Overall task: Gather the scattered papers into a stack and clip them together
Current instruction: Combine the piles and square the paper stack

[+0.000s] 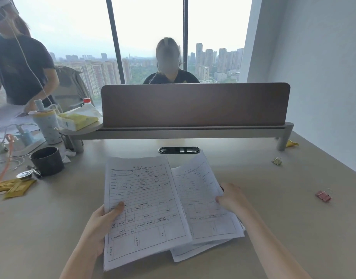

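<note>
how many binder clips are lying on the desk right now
2. A gold clip lies far right near the divider's leg, and a red clip lies nearer, to the right of the right hand. The papers may hide more.

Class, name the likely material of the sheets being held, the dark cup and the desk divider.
Sheets: thin matte white paper, bending, printed with form grids. Dark cup: dull, thick-walled, perhaps ceramic or plastic; unclear. Divider: brown panel with a soft, non-reflective face, probably felt or fabric.

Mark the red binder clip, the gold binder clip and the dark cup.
red binder clip (323, 195), head view, on its body.
gold binder clip (277, 161), head view, on its body.
dark cup (47, 162), head view, on its side wall.
</note>
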The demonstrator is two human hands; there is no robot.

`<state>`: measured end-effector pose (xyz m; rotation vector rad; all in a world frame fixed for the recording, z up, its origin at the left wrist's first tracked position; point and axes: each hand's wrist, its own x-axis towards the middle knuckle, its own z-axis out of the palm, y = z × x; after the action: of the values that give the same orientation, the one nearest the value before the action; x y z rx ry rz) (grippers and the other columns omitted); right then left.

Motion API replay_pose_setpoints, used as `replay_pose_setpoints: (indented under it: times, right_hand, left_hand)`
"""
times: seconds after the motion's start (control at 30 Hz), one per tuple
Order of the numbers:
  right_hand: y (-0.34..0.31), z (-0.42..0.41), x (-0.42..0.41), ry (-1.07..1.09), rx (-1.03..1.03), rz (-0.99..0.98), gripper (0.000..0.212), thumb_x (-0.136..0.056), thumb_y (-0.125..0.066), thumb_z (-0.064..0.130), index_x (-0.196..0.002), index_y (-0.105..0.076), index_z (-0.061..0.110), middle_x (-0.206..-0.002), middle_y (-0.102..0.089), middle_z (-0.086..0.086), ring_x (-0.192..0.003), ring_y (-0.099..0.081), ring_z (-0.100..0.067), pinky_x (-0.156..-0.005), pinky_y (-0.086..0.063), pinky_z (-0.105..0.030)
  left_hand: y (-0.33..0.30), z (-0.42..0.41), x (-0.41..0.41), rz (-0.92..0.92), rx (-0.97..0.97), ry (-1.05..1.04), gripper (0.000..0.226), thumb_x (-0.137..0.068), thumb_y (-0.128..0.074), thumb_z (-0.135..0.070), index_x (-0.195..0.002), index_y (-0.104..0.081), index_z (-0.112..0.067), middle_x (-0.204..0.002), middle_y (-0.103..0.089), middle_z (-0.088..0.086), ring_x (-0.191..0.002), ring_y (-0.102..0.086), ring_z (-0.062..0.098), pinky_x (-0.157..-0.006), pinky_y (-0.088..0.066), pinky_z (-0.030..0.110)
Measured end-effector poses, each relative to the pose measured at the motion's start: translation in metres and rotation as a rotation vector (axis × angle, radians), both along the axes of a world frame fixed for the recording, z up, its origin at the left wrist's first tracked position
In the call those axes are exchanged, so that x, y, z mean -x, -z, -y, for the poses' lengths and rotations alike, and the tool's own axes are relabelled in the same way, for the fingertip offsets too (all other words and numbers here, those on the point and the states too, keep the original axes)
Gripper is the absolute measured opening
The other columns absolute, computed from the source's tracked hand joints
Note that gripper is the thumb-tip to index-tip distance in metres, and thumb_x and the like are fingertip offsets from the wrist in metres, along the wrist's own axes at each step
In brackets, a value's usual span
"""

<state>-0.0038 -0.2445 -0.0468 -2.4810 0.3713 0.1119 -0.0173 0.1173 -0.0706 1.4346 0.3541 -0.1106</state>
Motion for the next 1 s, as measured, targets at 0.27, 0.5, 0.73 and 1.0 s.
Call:
replay_pose_setpoints:
  times: [0.27, 0.5, 0.73, 1.0]
  right_hand:
    - [-0.002, 0.001, 0.007, 0.11, -0.406, 0.024, 0.057, -0.085, -0.069, 0.001, -0.138, -0.051, 0.016, -0.126, -0.066, -0.006, -0.108, -0.066, -0.027, -0.086, -0.056, -0.036]
    - [-0.006, -0.009, 0.017, 0.013, -0.573, 0.019, 0.026, -0.101, -0.053, 0.01, -0.099, -0.065, 0.033, -0.116, -0.073, -0.002, -0.109, -0.069, -0.026, -0.101, -0.054, -0.05]
    - [-0.006, -0.024, 0.03, 0.007, -0.867, 0.128, 0.035, -0.101, -0.052, 0.004, -0.124, -0.064, 0.027, -0.118, -0.075, 0.002, -0.111, -0.07, -0.018, -0.102, -0.054, -0.045]
    - [-0.028, -0.038, 0.052, -0.027, -1.088, 0.224, 0.046, -0.105, -0.033, 0.051, -0.119, -0.072, 0.03, -0.111, -0.079, 0.005, -0.098, -0.076, -0.011, -0.077, -0.062, -0.028]
  left_hand:
    - [-0.001, 0.008, 0.002, 0.034, -0.02, 0.035, 0.026, -0.095, -0.069, -0.018, -0.118, -0.07, -0.005, -0.107, -0.081, 0.02, -0.096, -0.077, 0.042, -0.084, -0.062, 0.051]
    - [-0.007, 0.028, 0.005, 0.047, 0.058, 0.07, 0.026, -0.097, -0.067, -0.021, -0.117, -0.071, -0.006, -0.104, -0.082, 0.017, -0.093, -0.079, 0.04, -0.077, -0.063, 0.049]
    - [-0.017, 0.058, 0.008, 0.078, 0.104, 0.161, 0.028, -0.098, -0.064, -0.021, -0.122, -0.07, -0.009, -0.111, -0.081, 0.016, -0.097, -0.079, 0.038, -0.081, -0.063, 0.05]
    - [-0.03, 0.093, 0.011, 0.256, 0.009, 0.155, 0.025, -0.096, -0.067, -0.027, -0.117, -0.074, -0.017, -0.111, -0.082, 0.008, -0.101, -0.079, 0.032, -0.092, -0.06, 0.058]
